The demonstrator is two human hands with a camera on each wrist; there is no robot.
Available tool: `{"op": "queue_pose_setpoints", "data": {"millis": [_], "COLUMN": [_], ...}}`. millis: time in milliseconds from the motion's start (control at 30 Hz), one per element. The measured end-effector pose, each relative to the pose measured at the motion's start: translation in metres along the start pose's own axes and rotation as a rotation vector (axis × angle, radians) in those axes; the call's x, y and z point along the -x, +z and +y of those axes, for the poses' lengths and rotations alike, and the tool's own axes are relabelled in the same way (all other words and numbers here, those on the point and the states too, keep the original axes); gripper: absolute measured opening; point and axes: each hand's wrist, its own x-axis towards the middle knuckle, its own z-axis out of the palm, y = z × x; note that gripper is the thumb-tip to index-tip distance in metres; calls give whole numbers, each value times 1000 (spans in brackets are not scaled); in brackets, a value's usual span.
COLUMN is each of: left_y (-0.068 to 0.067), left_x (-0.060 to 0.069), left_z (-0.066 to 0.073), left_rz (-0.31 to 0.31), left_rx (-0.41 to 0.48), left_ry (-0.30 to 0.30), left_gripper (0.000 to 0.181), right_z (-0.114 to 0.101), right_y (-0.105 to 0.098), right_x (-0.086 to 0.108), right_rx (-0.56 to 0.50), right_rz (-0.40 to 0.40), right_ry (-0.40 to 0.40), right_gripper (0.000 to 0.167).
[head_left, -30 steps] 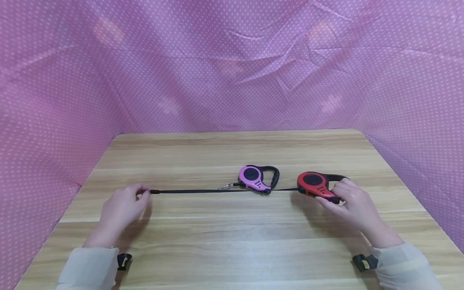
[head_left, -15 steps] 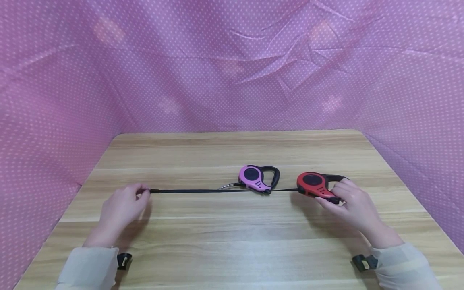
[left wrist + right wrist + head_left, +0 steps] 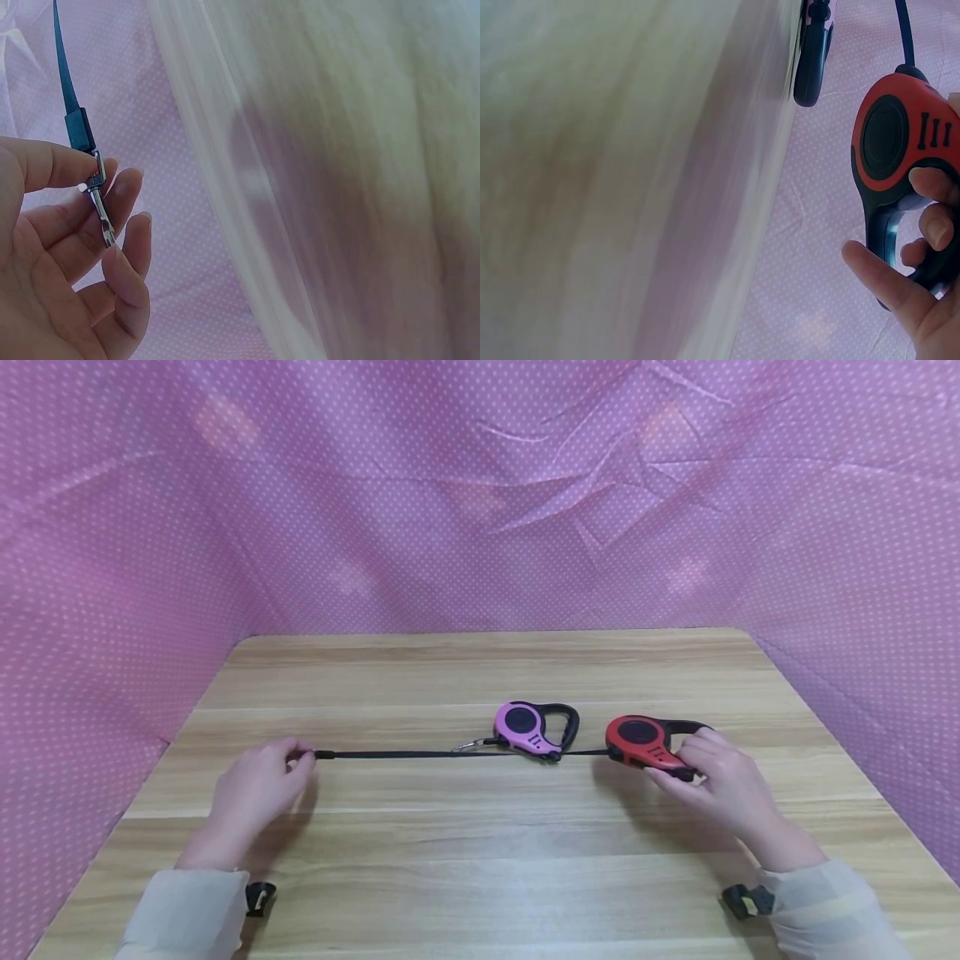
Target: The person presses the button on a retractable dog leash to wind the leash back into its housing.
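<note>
My right hand grips the black handle of a red retractable dog leash, fingers curled round it and held above the table. From its nose a black strap runs left, passing by the pink leash. At the strap's far end my left hand pinches the metal snap hook, best seen in the left wrist view, where a black sleeve covers the strap end. Between the hands lies a pink retractable leash with a black handle, its own silver clip pointing left.
A wood-grain table spans the lower part of the head view. Pink dotted cloth hangs behind it and along both sides. A black wrist mount sits at each pale sleeve cuff.
My right hand and the red leash have shifted slightly left, and my left hand slightly right, so the visible strap is a little shorter. The pink leash stays put.
</note>
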Motion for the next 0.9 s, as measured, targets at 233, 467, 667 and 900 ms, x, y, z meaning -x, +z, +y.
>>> {"op": "queue_pose_setpoints", "data": {"millis": [233,467,667,900], "left_y": [0,1,1,2], "left_x": [-1,-1,-1,-2], "left_z": [3,6,8,6], "left_rz": [12,11,19,24], "left_rx": [-3,-1,2,0], "left_ry": [5,6,15,23], "left_gripper": [43,42,41,41], "right_z": [0,1,1,0], "right_y": [1,3,4,5], "right_x": [-1,-1,0,0], "right_rx": [-11,-10,-16,-28], "right_rz": [6,7,14,16], "right_ry": [-8,-14,-18,-10], "right_gripper": [43,43,42,43]}}
